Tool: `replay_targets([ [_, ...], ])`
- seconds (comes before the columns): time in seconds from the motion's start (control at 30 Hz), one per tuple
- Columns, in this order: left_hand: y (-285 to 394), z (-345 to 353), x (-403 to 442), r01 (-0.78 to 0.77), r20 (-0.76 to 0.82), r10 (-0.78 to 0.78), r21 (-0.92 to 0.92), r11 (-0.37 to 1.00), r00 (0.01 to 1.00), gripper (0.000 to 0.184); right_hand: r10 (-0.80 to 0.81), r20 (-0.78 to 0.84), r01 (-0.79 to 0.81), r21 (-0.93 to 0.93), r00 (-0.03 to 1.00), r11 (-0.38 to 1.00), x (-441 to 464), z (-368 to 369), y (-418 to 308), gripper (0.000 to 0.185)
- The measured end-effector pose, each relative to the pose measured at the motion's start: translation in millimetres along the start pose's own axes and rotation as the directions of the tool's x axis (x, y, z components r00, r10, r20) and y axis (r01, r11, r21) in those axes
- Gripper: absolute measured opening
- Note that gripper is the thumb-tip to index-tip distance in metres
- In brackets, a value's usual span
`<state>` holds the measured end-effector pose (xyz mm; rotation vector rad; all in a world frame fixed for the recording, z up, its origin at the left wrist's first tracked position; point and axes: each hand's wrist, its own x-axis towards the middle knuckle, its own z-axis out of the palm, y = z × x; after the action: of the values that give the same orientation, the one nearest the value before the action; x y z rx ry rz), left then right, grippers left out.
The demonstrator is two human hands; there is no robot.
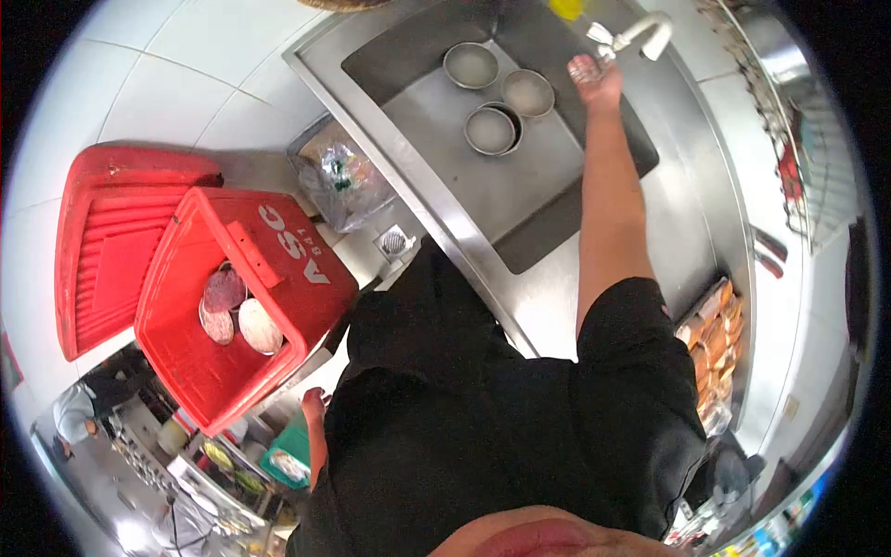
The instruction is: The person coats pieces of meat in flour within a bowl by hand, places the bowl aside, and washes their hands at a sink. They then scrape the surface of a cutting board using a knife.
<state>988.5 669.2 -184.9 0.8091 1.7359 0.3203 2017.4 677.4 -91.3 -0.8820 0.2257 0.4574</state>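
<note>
My right hand (pixel 597 82) reaches over the far right edge of the sink (pixel 445 190), at the white tap (pixel 631 37). Its fingers are curled, and a shiny bit shows by the fingertips; I cannot make out what it is. Several round metal bowls (pixel 471 66) with pale contents or bottoms rest on the sink floor. At my left side hangs my left hand (pixel 315 406), small in view, fingers loosely apart and no object visible in it. Closest to it is a red plastic crate (pixel 311 232) holding a dark reddish round item (pixel 224 291) and pale rounded ones (pixel 260 327).
A red lid (pixel 121 251) leans behind the crate. A clear plastic bag of waste (pixel 343 181) stands beside the sink. Packed bread-like items (pixel 715 339) lie at right. A yellow object (pixel 565 8) is by the tap. Another person (pixel 74 413) stands at far left.
</note>
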Motion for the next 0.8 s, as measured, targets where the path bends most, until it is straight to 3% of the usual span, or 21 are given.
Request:
replay_targets([
  [0.07,-8.6,2.1,-4.8,0.040,-0.036,-0.038,0.052,0.998,0.999,0.012,0.015,-0.051,-0.014,0.030,0.999,0.999,21.9,18.6,-7.7,0.051],
  [0.1,-13.5,-2.6,-2.5,-0.269,0.074,0.260,0.378,0.886,0.963,0.011,0.020,-0.074,-0.017,0.046,0.997,0.999,32.8,25.9,-9.8,0.052],
  [0.13,-17.8,-10.1,-2.0,-0.530,0.272,0.474,0.612,0.587,0.838,0.011,0.032,-0.042,-0.030,0.041,0.999,0.999,45.0,27.2,-11.2,0.054],
  [0.17,-15.0,-8.2,-12.1,-0.692,0.512,0.556,0.702,0.168,0.655,0.011,0.046,-0.007,-0.046,0.036,0.999,0.998,61.0,24.8,-13.6,0.056],
  [0.2,-13.3,-3.6,-18.7,-0.432,0.233,0.379,0.662,0.613,0.896,0.010,0.060,0.032,-0.061,0.030,0.998,0.998,76.1,23.2,-15.4,0.058],
  [0.23,8.6,12.7,-31.4,-0.053,0.007,0.056,0.444,0.895,0.998,0.010,0.078,0.061,-0.080,0.031,0.995,0.996,93.1,18.7,-16.5,0.057],
  [0.27,29.9,30.4,-48.7,0.340,-0.105,-0.330,0.102,0.935,0.938,0.010,0.099,0.091,-0.102,0.031,0.991,0.994,108.4,15.0,-14.8,0.056],
  [0.3,41.5,47.1,-67.9,0.256,-0.190,-0.235,0.095,0.962,0.953,0.012,0.108,0.046,-0.113,0.111,0.993,0.987,120.0,13.8,-11.7,0.051],
  [0.4,76.1,63.5,-95.4,0.153,-0.085,-0.150,0.028,0.988,0.985,0.014,0.061,0.092,-0.065,0.038,0.994,0.997,160.7,-3.6,-0.7,0.043],
  [0.43,67.2,57.8,-90.5,0.123,-0.097,-0.113,0.108,0.987,0.989,0.014,0.079,0.071,-0.084,0.070,0.994,0.994,178.8,-12.0,3.1,0.038],
  [0.5,27.3,26.3,-63.9,0.058,-0.102,-0.031,0.272,0.960,0.994,0.014,0.016,0.044,-0.011,-0.106,0.999,0.994,155.7,0.0,0.7,0.028],
  [0.53,25.9,19.2,-59.1,0.066,-0.100,-0.042,0.246,0.967,0.994,0.014,-0.019,0.035,0.026,-0.194,0.999,0.981,146.1,3.9,-3.0,0.026],
  [0.57,27.2,15.3,-57.2,0.076,-0.099,-0.055,0.217,0.973,0.994,0.014,0.046,-0.046,-0.049,-0.061,0.998,0.997,171.1,5.2,-6.8,0.021],
  [0.6,26.6,11.5,-56.3,0.089,-0.099,-0.071,0.186,0.978,0.993,0.014,0.002,0.005,-0.002,-0.100,1.000,0.995,182.7,-8.6,-6.4,0.021],
  [0.67,59.2,23.7,-72.4,0.166,-0.122,-0.148,0.163,0.972,0.982,0.013,-0.077,0.117,0.097,-0.179,0.990,0.979,107.3,33.2,-20.2,0.020],
  [0.7,73.1,35.2,-76.6,0.203,-0.129,-0.185,0.146,0.968,0.974,0.012,-0.035,0.502,0.076,-0.060,0.864,0.995,151.3,-14.4,-7.4,0.026],
  [0.8,70.0,39.3,-72.3,0.229,-0.122,-0.212,0.146,0.962,0.970,0.013,0.109,0.371,-0.136,0.047,0.922,0.990,83.7,-43.1,16.5,0.031],
])
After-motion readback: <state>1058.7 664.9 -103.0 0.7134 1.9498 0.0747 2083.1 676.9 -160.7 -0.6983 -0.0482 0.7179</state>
